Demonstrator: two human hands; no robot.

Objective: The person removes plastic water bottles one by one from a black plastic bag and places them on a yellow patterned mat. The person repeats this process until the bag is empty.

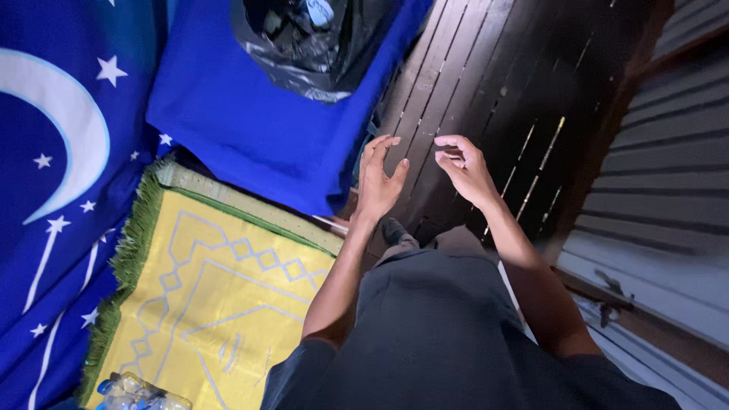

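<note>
Both my hands are raised in front of me over a dark slatted wooden floor [486, 83]. My left hand [378, 176] is held flat with fingers apart and holds nothing. My right hand [463, 168] has its fingers loosely curled, thumb and fingertips close together, with nothing visible in it. The two hands are a small gap apart and do not touch. Below them I see my dark shirt and trousers [440, 326].
A plain blue cloth [250, 114] lies at the top left with a black plastic bag [304, 45] on it. A blue cloth with a white crescent and stars [53, 152] is far left. A yellow patterned mat with green fringe [220, 296] lies below. Grey slatted shutters [668, 175] stand at right.
</note>
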